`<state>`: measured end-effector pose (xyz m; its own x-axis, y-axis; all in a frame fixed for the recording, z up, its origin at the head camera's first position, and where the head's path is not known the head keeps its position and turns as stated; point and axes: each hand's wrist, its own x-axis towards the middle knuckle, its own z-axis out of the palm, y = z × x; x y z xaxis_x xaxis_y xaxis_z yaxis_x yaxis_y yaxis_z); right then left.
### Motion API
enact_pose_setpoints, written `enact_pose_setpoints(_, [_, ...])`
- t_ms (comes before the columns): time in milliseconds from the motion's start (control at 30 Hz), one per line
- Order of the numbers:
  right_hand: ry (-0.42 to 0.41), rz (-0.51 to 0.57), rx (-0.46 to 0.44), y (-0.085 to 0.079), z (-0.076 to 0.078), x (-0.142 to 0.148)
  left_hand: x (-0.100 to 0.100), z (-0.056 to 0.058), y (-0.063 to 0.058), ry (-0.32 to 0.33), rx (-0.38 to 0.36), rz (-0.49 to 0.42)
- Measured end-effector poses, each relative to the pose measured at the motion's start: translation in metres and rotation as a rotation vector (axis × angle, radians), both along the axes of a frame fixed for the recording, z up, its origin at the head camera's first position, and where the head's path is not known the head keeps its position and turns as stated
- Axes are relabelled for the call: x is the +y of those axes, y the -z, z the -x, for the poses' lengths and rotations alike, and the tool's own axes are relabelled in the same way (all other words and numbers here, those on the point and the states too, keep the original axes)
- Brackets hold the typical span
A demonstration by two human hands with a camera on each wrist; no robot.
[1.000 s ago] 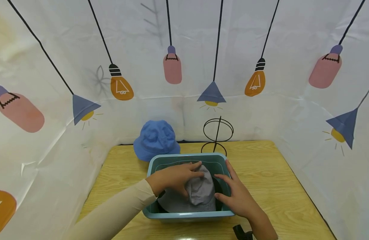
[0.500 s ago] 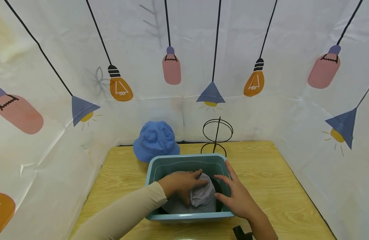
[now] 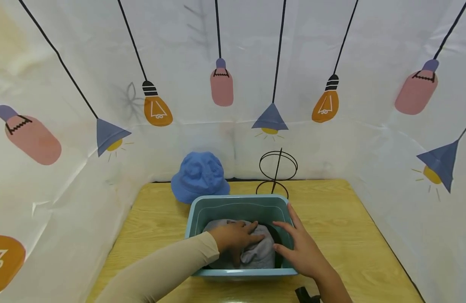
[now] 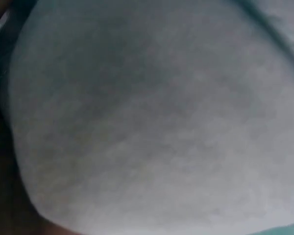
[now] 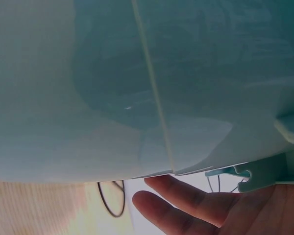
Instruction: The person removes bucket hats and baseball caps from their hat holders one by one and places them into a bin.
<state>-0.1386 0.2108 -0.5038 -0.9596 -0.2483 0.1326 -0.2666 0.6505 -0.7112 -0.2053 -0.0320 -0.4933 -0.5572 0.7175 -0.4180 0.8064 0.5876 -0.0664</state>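
In the head view, a grey cloth hat [image 3: 257, 252] lies low inside a blue-green plastic bin [image 3: 240, 272]. My left hand [image 3: 234, 237] presses on the hat with fingers spread over its crown and covers part of it. Pale grey cloth of the hat [image 4: 157, 127] fills the left wrist view, blurred. At the bin's right rim is my right hand [image 3: 301, 248], its fingers loosely extended and reaching over the edge. The right wrist view shows the bin's outer wall [image 5: 196, 88] and two of those fingers [image 5: 176, 200] beside the rim. Something dark lies in the bin, right of the hat.
Behind the bin at left, a blue bucket hat [image 3: 200, 176] sits on the wooden table [image 3: 323, 219]. A black wire stand [image 3: 276, 172] rises at the back. A white cloth with printed lamps [image 3: 202, 113] hangs around the table.
My left hand has moved down and slightly right, pushing the grey hat lower into the bin, and its crown looks flatter. The right hand has stayed at the rim.
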Motion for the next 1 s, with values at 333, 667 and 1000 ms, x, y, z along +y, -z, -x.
enact_pose_setpoints(333, [-0.002, 0.007, 0.013, 0.0, 0.002, 0.0, 0.002, 0.002, -0.002, 0.009, 0.016, 0.044])
enact_pose_setpoints(667, [-0.006, 0.042, -0.019, 0.002, 0.001, -0.001, -0.001, 0.015, -0.038, -0.111, -0.159, -0.098])
enact_pose_setpoints(1000, [0.0, 0.047, -0.008, 0.002, 0.001, 0.002, -0.007, 0.023, -0.069, -0.043, -0.095, -0.107])
